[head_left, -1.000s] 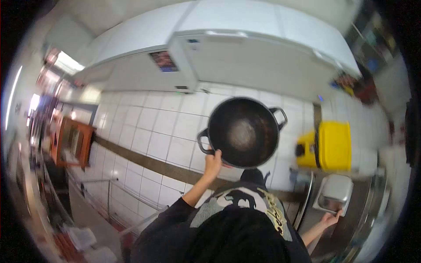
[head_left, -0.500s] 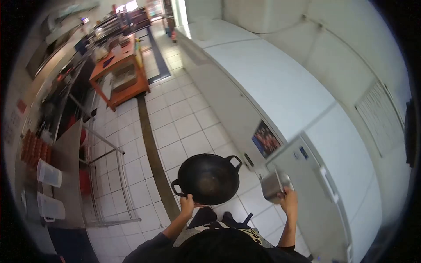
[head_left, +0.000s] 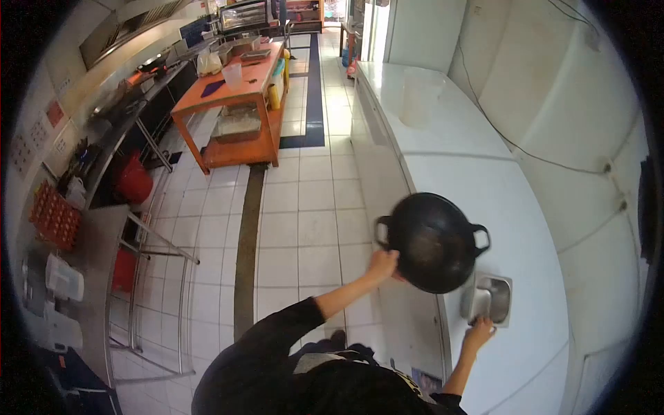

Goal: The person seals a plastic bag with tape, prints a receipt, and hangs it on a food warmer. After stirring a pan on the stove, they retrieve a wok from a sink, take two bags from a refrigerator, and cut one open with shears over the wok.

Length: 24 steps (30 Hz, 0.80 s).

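A black two-handled wok [head_left: 437, 238] is held up in my left hand [head_left: 383, 265], fingers closed round its left edge near one loop handle. It overlaps the edge of a long white chest freezer [head_left: 462, 181], with the inside of the bowl facing me. My right hand [head_left: 478, 335] grips the near rim of a small rectangular steel pan [head_left: 505, 304]. The pan is over the freezer's white top, just right of the wok, and something small and metallic shows inside it.
An orange table [head_left: 187, 104] carrying trays and a plastic jug stands ahead on the tiled floor. To the left are a steel table [head_left: 104, 242], egg trays [head_left: 55, 216], clear plastic containers [head_left: 63, 278] and a red bucket [head_left: 135, 178]. A cable hangs along the right wall.
My body has turned towards the freezer. The wok has risen and moved right, now over the freezer's edge. The steel pan has gone from beside the freezer to over its top.
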Tool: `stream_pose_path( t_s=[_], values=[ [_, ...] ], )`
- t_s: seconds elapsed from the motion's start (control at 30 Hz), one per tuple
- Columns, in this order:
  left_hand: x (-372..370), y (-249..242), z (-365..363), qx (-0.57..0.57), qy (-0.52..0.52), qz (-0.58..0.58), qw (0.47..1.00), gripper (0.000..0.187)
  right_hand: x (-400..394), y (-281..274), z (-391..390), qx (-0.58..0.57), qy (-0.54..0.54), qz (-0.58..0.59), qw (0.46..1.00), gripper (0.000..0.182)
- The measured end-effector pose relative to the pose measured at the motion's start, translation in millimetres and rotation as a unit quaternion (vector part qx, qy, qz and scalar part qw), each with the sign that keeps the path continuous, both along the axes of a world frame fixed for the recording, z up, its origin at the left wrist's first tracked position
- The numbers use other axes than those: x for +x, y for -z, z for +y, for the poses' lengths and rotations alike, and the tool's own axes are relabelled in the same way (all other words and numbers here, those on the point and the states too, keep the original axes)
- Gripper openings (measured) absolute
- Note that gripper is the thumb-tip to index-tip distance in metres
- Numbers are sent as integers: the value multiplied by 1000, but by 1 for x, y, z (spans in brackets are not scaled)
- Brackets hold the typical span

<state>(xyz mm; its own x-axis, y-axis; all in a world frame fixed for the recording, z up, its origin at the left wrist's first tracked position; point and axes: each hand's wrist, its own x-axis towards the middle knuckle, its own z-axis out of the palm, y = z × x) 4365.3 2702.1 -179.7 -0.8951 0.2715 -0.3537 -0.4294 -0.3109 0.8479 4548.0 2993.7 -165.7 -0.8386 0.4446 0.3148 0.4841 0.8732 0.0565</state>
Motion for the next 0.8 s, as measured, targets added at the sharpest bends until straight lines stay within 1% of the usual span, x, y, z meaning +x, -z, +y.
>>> stream_pose_path(
  t_s=[0.03, 0.07, 0.1, 0.13, 0.17, 0.2, 0.23, 0.27, 0.3, 0.33, 0.37, 0.4, 0.43, 0.47, 0.5, 0.53, 0.57, 0.6, 0.67, 0.7, 0.73, 0.77, 0.8],
  values=[
    [-29, -31, 15, -34, 22, 27, 999, 33, -24, -2, 12, -55, 16, -53, 997, 16],
    [-57, -65, 30, -68, 43, 54, 995, 39, -43, -23, 8, -98, 33, -87, 991, 24],
    [-98, -49, 52, -56, 73, 57, 994, 40, -46, 0, 28, -122, -18, 30, 992, 38],
    [-134, -28, 74, -44, 105, 60, 992, 41, -58, -5, 36, -131, 31, 20, 991, 48],
    [-163, -29, 84, -57, 132, 77, 987, 41, -81, -32, 19, -64, 80, 74, 992, 46],
    [-188, -32, 91, -68, 158, 94, 981, 41, -114, -69, 3, -161, 85, 181, 967, 43],
    [-215, -29, 98, -59, 157, 98, 981, 40, -145, -89, -4, -114, 59, 257, 958, 41],
    [-236, -27, 106, -50, 155, 101, 981, 40, -176, -134, -32, -30, -34, 273, 961, 38],
    [-266, -27, 107, -21, 195, 57, 979, 41, -222, -162, -77, -66, 3, 340, 938, 31],
    [-294, -29, 106, 5, 235, 12, 972, 43, -269, -160, -88, -147, -102, 373, 910, 28],
    [-319, -31, 102, 54, 261, 15, 964, 41, -319, -152, -98, -225, -205, 401, 864, 25],
    [-350, -20, 89, 75, 303, 62, 948, 39, -381, -131, -116, -360, -276, 388, 802, 19],
    [-381, -10, 75, 99, 342, 109, 928, 38, -443, -118, -141, -486, -340, 367, 717, 15],
    [-415, -7, 58, 110, 385, 134, 907, 37, -502, -145, -190, -567, -290, 263, 725, 14],
    [-454, -5, 29, 105, 419, 145, 890, 36, -557, -148, -226, -645, -266, 212, 685, 12],
    [-494, -3, -4, 93, 434, 124, 887, 36, -613, -140, -251, -737, -315, 143, 581, 13],
    [-535, 3, -39, 80, 431, 91, 894, 35, -665, -136, -277, -791, -322, 85, 514, 16],
    [-573, 14, -79, 66, 410, 49, 909, 35, -713, -131, -298, -835, -327, 27, 441, 21],
    [-647, 51, -167, 43, 286, -47, 956, 35, -805, -116, -323, -858, -313, -25, 407, 29],
    [-679, 78, -212, 25, 188, -87, 978, 36, -850, -107, -337, -868, -305, -49, 388, 33],
    [-706, 116, -259, 12, 48, -120, 991, 29, -892, -97, -349, -866, -289, -42, 407, 34],
    [-733, 121, -308, -23, -57, -127, 990, 26, -938, -84, -360, -867, -279, -23, 412, 33],
    [-754, 158, -357, -84, -170, -190, 963, 27, -983, -71, -368, -868, -269, -3, 417, 32]
  ],
)
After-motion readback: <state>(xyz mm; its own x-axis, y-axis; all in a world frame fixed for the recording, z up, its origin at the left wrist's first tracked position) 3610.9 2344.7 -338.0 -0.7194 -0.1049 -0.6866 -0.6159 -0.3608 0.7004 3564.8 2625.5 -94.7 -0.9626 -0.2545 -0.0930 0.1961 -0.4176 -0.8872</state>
